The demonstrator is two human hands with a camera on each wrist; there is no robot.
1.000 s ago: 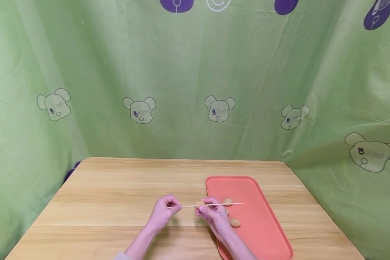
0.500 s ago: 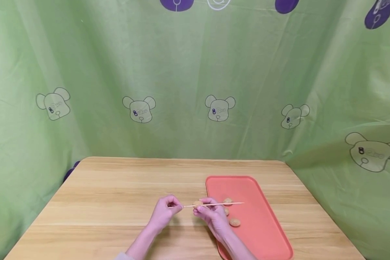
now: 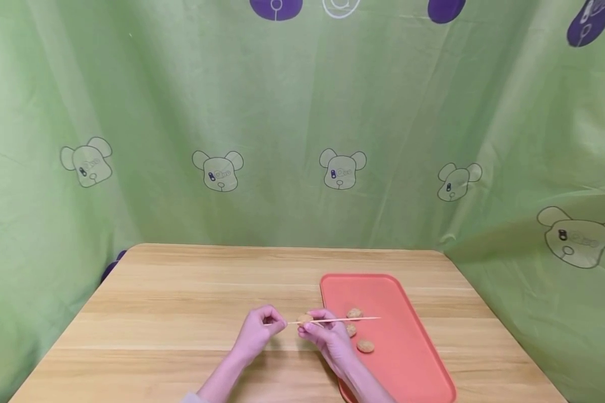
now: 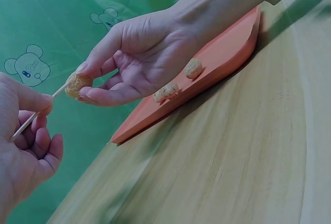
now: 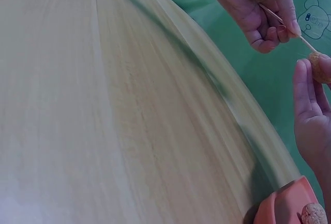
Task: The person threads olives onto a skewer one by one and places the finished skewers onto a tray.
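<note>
My left hand [image 3: 256,331] pinches the blunt end of a thin wooden skewer [image 3: 350,319] between thumb and forefinger. My right hand [image 3: 331,340] grips a small tan, rough-skinned meatball [image 3: 305,318] with thumb and fingertips. The skewer runs through the meatball, and its pointed end extends to the right beyond the right hand, over the tray. In the left wrist view, a short length of bare skewer shows between the left fingertips and the meatball [image 4: 78,85]. Both hands are held above the table, the right one overlapping the tray's left edge in the head view.
A pink-orange rectangular tray [image 3: 408,358] lies on the right half of the wooden table [image 3: 181,291]. Three more meatballs [image 3: 365,346] rest on it near its left side. Green curtain [image 3: 282,212] with bear-head prints hangs behind and beside the table.
The meatball and my right fingers have shifted slightly left along the skewer, closer to my left hand. The skewer's tip reaches a little farther right. Both grips are kept.
</note>
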